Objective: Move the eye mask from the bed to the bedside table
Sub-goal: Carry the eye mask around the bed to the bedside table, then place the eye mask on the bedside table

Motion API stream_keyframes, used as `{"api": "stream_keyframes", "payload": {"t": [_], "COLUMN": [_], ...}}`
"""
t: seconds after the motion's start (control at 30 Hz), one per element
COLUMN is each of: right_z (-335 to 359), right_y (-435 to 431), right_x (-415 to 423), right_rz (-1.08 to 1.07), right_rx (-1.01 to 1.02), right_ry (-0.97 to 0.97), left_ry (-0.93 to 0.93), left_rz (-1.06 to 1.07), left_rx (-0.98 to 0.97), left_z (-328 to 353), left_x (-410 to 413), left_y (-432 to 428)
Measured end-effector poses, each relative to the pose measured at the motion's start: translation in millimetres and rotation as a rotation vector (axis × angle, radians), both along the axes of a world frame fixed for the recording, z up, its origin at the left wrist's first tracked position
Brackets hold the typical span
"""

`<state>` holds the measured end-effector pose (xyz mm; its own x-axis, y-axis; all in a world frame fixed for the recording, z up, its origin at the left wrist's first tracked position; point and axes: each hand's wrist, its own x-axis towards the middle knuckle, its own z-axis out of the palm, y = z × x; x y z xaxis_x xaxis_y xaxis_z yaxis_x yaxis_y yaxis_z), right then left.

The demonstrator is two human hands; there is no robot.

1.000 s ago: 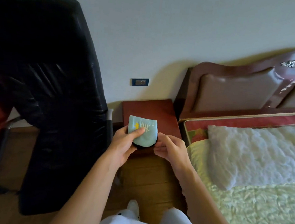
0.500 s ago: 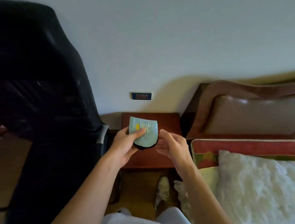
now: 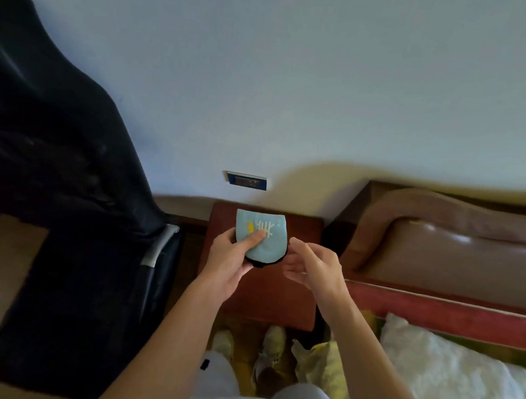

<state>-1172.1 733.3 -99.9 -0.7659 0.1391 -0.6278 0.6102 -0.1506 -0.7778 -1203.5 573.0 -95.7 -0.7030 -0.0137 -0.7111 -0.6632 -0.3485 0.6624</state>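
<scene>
L hand (image 3: 229, 260) pinches eye mask (image 3: 260, 235) over counter (image 3: 303, 231); R hand (image 3: 311, 268) loose, empty. Next I'd lower & let go.

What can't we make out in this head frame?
- Eye mask: folded; the underside and strap are hidden by the fold and by the left hand.
- Right hand: whether its fingertips touch the mask edge is unclear; the grip looks to be the left hand's alone.
- Bedside table: part of its top is hidden behind mask and hands.
- Wall socket: too small and blurred for detail.
- Black chair: cut off by the left edge.
</scene>
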Motion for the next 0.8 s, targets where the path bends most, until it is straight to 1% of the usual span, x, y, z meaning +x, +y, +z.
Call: {"api": "stream_keyframes", "payload": {"t": [0.27,0.47,0.7,0.8], "right_z": [-54,-110,-203,-248], "right_y": [4,1,-6,-8], "right_x": [-15,-23,-23,-20], "right_rz": [0.024,0.061,0.134,0.17], "right_rx": [0.063,0.08,0.144,0.243], "right_ry": [-0.061,-0.105,-0.12,-0.117], "left_ry": [-0.076,-0.139,-0.182,-0.195], "left_rz": [0.001,0.003,-0.013,-0.025], "left_rx": [-0.034,-0.025,0.012,-0.018], "left_z": [-58,-113,-217,-266], "left_x": [-15,-24,-34,-34], "left_y": [8,5,-14,-20]}}
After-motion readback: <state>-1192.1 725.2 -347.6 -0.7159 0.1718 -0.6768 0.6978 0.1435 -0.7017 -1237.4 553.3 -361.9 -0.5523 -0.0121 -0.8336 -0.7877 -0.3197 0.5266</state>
